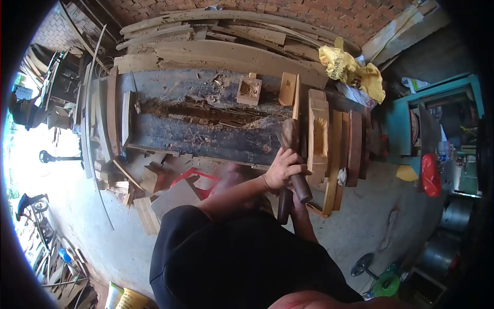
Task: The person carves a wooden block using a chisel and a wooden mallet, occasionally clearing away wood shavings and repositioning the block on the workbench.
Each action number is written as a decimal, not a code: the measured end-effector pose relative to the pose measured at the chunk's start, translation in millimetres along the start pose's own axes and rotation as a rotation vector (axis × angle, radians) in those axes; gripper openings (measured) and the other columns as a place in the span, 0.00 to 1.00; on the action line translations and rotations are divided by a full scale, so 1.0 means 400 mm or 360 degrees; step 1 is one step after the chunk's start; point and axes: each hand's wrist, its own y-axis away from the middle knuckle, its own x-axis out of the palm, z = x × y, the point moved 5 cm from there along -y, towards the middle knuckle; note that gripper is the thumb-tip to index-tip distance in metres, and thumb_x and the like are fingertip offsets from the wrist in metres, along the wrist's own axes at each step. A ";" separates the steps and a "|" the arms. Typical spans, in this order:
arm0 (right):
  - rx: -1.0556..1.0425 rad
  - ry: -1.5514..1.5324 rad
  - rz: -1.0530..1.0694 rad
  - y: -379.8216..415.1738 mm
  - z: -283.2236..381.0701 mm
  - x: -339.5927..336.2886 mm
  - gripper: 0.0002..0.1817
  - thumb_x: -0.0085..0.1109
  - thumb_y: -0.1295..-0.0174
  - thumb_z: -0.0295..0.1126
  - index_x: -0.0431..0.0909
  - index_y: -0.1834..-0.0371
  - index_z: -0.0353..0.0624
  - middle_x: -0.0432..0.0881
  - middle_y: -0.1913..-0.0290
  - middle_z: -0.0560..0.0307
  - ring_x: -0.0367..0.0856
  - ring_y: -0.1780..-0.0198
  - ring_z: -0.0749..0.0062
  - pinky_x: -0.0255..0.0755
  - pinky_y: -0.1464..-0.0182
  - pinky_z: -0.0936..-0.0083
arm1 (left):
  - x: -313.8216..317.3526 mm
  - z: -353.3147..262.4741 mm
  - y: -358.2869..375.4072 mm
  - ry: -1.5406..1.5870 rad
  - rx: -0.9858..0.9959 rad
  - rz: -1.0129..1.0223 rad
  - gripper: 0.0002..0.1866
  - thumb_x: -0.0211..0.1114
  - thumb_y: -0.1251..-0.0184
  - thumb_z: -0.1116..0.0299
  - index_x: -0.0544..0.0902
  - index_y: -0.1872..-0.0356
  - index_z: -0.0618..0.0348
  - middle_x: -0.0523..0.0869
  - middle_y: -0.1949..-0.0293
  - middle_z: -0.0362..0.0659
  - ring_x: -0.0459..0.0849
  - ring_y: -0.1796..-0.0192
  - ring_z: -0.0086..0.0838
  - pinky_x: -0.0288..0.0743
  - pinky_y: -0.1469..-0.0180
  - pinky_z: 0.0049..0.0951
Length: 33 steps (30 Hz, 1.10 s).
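Note:
My left hand point(285, 167) is closed round a chisel point(301, 189), its thick brown handle sticking out below the fingers and a narrow blade pointing up past the knuckles. Just beyond the hand is a rounded brown wooden piece point(290, 133), like a mallet head. Under the left wrist a second dark handle point(283, 207) hangs down. My right hand point(298, 202) is behind these handles, its fingers hidden. To the right of both hands lies a wood block point(318, 116) with a long pocket cut into it. A thin pointed strip of wood point(296, 98) stands just left of that block.
The dark, worn bench top point(206, 136) has a long rough hollow filled with shavings. A square hollowed block point(249, 90) sits on it. Boards point(221, 55) are stacked behind, beside a yellow sack point(350, 69). A red plastic stool point(193, 175) stands in front, and wood offcuts point(149, 180) lie nearby.

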 end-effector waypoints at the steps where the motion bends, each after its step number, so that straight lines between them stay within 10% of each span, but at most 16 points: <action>1: -0.0037 0.0001 0.0027 0.002 0.002 -0.004 0.31 0.54 0.29 0.41 0.57 0.28 0.41 0.71 0.37 0.49 0.74 0.38 0.61 0.71 0.34 0.60 | -0.013 0.003 -0.007 0.0020 -0.0004 -0.0043 0.21 0.72 0.60 0.60 0.84 0.58 0.41 0.76 0.63 0.36 0.74 0.57 0.35 0.62 0.55 0.37; 7: 0.0282 -0.1011 0.0029 -0.013 0.027 0.011 0.33 0.56 0.33 0.38 0.56 0.28 0.38 0.70 0.34 0.44 0.73 0.36 0.52 0.71 0.35 0.54 | -0.020 0.132 0.034 -0.0115 0.0022 0.0272 0.20 0.71 0.61 0.64 0.83 0.60 0.46 0.78 0.64 0.40 0.77 0.60 0.40 0.71 0.57 0.38; 13: -0.0108 0.0096 -0.0311 0.001 0.079 -0.060 0.25 0.58 0.43 0.21 0.64 0.42 0.39 0.79 0.53 0.52 0.81 0.54 0.62 0.77 0.54 0.67 | -0.121 0.416 0.029 -0.0568 -0.0755 0.0015 0.16 0.74 0.55 0.69 0.81 0.63 0.50 0.85 0.67 0.46 0.85 0.63 0.45 0.79 0.61 0.41; 17: -0.0601 0.0778 -0.0764 0.033 0.137 -0.095 0.30 0.63 0.49 0.17 0.64 0.41 0.42 0.77 0.58 0.57 0.78 0.61 0.72 0.74 0.56 0.72 | -0.231 0.567 0.012 -0.0706 -0.1572 -0.0081 0.30 0.77 0.52 0.47 0.75 0.51 0.48 0.87 0.67 0.50 0.87 0.61 0.45 0.80 0.59 0.43; 24: -0.0701 0.1207 -0.1153 0.010 0.130 -0.097 0.25 0.75 0.50 0.28 0.73 0.52 0.38 0.77 0.70 0.60 0.78 0.71 0.75 0.75 0.67 0.78 | -0.241 0.685 -0.068 -0.1038 -0.1783 0.0374 0.56 0.72 0.64 0.25 0.69 0.45 0.69 0.86 0.58 0.53 0.86 0.55 0.45 0.76 0.50 0.41; 33: -0.0298 0.0972 -0.1093 -0.027 0.064 0.044 0.32 0.78 0.53 0.36 0.74 0.47 0.35 0.82 0.57 0.51 0.79 0.56 0.68 0.74 0.52 0.69 | -0.228 0.747 -0.090 -0.1114 -0.1609 0.0905 0.55 0.77 0.61 0.35 0.65 0.40 0.69 0.86 0.56 0.51 0.86 0.51 0.39 0.75 0.50 0.38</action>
